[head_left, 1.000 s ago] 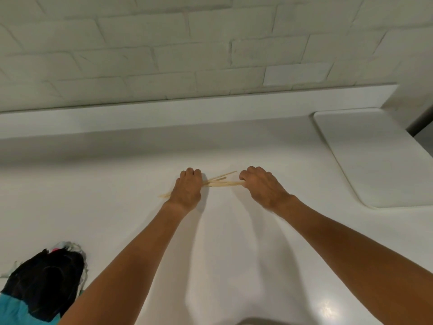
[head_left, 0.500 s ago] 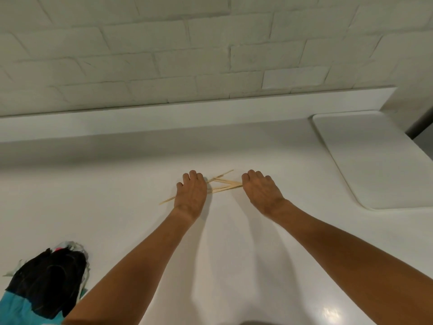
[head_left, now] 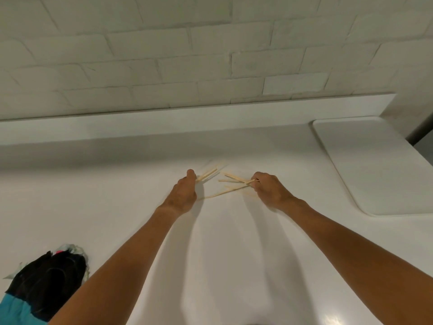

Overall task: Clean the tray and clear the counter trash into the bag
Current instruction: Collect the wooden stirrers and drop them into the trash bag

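Gripping a short bundle of wooden sticks point(head_left: 207, 175) in the curled left hand point(head_left: 184, 193), with the ends jutting past the thumb. Pinching a looser fan point(head_left: 234, 181) of the same sticks at the fingertips of the right hand point(head_left: 269, 191), both just above the counter point(head_left: 222, 254), toward its back. Most likely to go wrong on the right: splayed and crossed rather than aligned, caught only at one end, so apt to slide out and scatter if tilted or swung fast toward the bag point(head_left: 46, 285), well apart at the lower left. Could also snag on the bag's floppy mouth and miss, or skid far once dropped on so slick a surface. Safer, by this reading, to close the fan into one tight bundle first. Cannot tell whether any stick lies loose beneath the hands. Thin, straight, pale bare wood, stiff yet light, blurred at the tips. Smooth glossy white for the counter, with a glare spot near the front. Flat white tray point(head_left: 375, 165) at the right, rounded at the corners, duller in sheen. Crumpled black for the bag, over something blue, soft and shapeless. Behind, a painted white brick wall point(head_left: 210, 55), rough and uneven, above a plain low ledge point(head_left: 187, 123).
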